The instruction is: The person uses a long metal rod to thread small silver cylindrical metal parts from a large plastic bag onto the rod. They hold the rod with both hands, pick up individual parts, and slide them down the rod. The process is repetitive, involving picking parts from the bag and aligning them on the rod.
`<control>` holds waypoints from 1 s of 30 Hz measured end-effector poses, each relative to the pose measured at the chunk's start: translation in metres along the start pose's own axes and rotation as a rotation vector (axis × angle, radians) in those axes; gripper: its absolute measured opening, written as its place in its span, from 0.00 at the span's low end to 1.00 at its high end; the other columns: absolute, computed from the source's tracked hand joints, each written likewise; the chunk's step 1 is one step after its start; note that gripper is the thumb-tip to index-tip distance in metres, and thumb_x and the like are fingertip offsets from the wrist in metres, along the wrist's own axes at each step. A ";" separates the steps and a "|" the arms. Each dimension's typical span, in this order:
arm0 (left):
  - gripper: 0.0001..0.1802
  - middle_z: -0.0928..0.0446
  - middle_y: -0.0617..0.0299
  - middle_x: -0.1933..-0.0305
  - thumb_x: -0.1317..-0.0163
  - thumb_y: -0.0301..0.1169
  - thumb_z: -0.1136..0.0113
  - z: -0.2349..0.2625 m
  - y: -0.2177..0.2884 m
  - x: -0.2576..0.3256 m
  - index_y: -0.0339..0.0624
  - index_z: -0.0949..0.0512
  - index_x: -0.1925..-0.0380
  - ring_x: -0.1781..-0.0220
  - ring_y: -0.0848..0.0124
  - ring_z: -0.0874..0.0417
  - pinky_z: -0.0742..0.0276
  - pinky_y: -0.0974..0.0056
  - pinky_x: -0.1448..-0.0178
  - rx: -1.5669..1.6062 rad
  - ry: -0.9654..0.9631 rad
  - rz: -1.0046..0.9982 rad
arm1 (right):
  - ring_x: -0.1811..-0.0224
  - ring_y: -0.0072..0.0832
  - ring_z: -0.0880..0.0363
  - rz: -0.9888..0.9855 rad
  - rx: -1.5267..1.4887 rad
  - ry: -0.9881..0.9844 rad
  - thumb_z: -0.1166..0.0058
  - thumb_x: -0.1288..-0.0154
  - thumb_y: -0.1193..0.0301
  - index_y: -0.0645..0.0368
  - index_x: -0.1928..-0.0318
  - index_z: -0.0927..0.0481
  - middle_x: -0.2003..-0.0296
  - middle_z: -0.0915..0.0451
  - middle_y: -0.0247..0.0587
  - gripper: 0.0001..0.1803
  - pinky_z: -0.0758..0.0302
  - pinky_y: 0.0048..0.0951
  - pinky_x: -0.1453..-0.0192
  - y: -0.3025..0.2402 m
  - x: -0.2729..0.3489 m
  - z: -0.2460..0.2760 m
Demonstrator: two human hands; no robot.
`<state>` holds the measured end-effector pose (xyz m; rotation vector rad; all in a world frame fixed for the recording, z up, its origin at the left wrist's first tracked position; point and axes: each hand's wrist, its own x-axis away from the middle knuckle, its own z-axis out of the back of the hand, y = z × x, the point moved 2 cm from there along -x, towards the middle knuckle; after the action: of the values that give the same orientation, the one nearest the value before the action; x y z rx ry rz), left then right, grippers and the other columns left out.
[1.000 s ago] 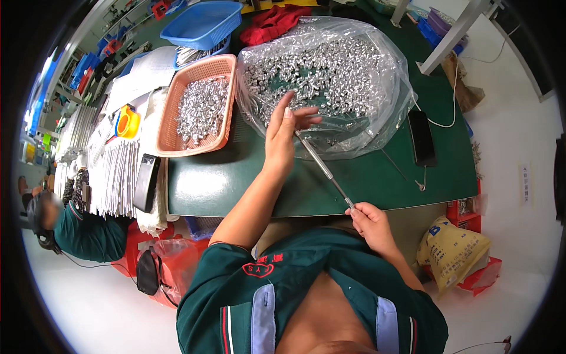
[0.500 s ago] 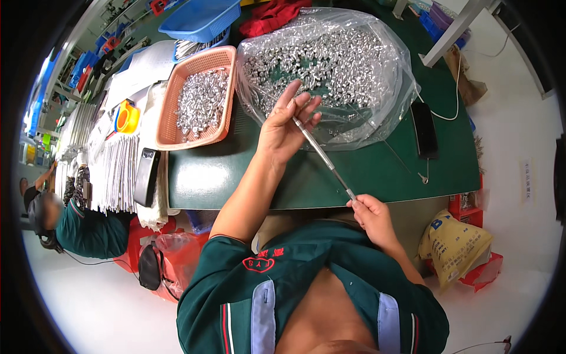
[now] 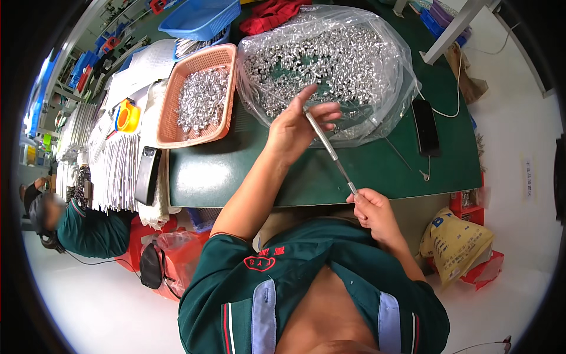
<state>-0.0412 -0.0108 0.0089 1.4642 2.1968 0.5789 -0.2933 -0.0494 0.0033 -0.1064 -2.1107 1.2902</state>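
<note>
A slim silver metal rod (image 3: 328,147), thicker along its upper half, slants over the front of the green table. My right hand (image 3: 372,213) is closed round its lower end, near the table's front edge. At the upper end my left hand (image 3: 293,131) has its fingers stretched out and apart, and the rod lies against them without being gripped. Just beyond that hand, a clear plastic bag (image 3: 354,134) spreads across the table with many small shiny metal pieces (image 3: 354,65) in it. A pink basket (image 3: 165,121) holding similar metal pieces (image 3: 202,100) stands to the left.
At the right lie a black phone (image 3: 425,127) and a thin wire hook (image 3: 425,175). Bundled strips (image 3: 118,177), another black phone (image 3: 147,176) and a yellow tape roll (image 3: 126,117) are at the left. Behind are a blue basket (image 3: 200,20) and red cloth (image 3: 268,16). A co-worker (image 3: 88,230) sits far left.
My left hand has moved slightly right and toward me, its fingers spreading straighter. The rod's upper end has shifted right with it and the rod stands a little steeper. My right hand keeps its grip.
</note>
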 end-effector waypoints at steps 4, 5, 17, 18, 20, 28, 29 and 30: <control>0.33 0.25 0.49 0.44 0.34 0.47 0.49 -0.004 -0.005 0.000 0.38 0.39 0.36 0.41 0.55 0.26 0.33 0.52 0.39 -0.097 0.003 0.091 | 0.84 0.07 0.48 0.002 0.029 0.039 0.54 0.29 0.68 0.62 0.61 0.24 0.83 0.39 0.21 0.10 0.53 0.13 0.83 -0.005 0.001 0.000; 0.32 0.25 0.50 0.44 0.34 0.47 0.49 -0.004 -0.005 0.001 0.38 0.38 0.37 0.41 0.55 0.26 0.33 0.52 0.39 -0.098 -0.028 0.115 | 0.84 0.07 0.48 0.008 0.018 0.033 0.54 0.29 0.68 0.62 0.61 0.24 0.83 0.39 0.22 0.10 0.53 0.13 0.83 -0.004 0.002 -0.001; 0.29 0.23 0.50 0.47 0.33 0.47 0.51 -0.002 -0.007 0.002 0.33 0.31 0.43 0.47 0.58 0.21 0.29 0.53 0.41 -0.264 -0.079 0.189 | 0.86 0.07 0.48 0.021 0.005 0.026 0.55 0.28 0.67 0.61 0.57 0.25 0.84 0.39 0.22 0.10 0.54 0.13 0.85 -0.009 0.001 -0.004; 0.29 0.23 0.50 0.48 0.33 0.47 0.51 -0.002 -0.007 0.003 0.33 0.31 0.43 0.47 0.58 0.21 0.28 0.53 0.41 -0.286 -0.081 0.200 | 0.85 0.07 0.48 0.023 -0.013 0.019 0.54 0.29 0.67 0.61 0.56 0.24 0.83 0.39 0.22 0.11 0.54 0.13 0.85 -0.010 0.001 -0.005; 0.29 0.23 0.50 0.49 0.33 0.47 0.51 -0.005 -0.008 0.006 0.33 0.30 0.44 0.48 0.59 0.20 0.28 0.53 0.42 -0.331 -0.087 0.245 | 0.84 0.07 0.48 0.027 -0.048 0.004 0.53 0.29 0.67 0.62 0.56 0.24 0.82 0.39 0.21 0.11 0.54 0.13 0.85 -0.014 0.002 -0.008; 0.30 0.23 0.51 0.51 0.31 0.46 0.53 -0.024 0.021 -0.003 0.33 0.36 0.39 0.60 0.67 0.18 0.24 0.67 0.58 -0.792 0.079 0.159 | 0.86 0.07 0.48 0.080 -0.006 0.082 0.53 0.29 0.67 0.61 0.56 0.24 0.83 0.39 0.21 0.10 0.54 0.13 0.85 -0.031 -0.004 0.005; 0.29 0.22 0.52 0.52 0.31 0.45 0.53 -0.024 0.031 -0.009 0.33 0.35 0.39 0.61 0.69 0.18 0.25 0.69 0.61 -0.914 0.157 0.064 | 0.86 0.07 0.48 0.093 0.001 0.105 0.53 0.29 0.67 0.61 0.57 0.24 0.84 0.39 0.21 0.10 0.54 0.13 0.85 -0.033 -0.004 0.010; 0.27 0.22 0.54 0.53 0.31 0.43 0.52 -0.012 0.039 -0.017 0.34 0.33 0.40 0.63 0.72 0.19 0.27 0.71 0.64 -1.033 0.275 -0.044 | 0.86 0.07 0.49 0.098 0.001 0.118 0.54 0.29 0.67 0.61 0.57 0.24 0.84 0.40 0.21 0.11 0.54 0.13 0.85 -0.035 -0.005 0.013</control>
<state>-0.0133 -0.0144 0.0429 0.7873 1.6055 1.6465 -0.2881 -0.0795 0.0255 -0.2820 -2.0261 1.3090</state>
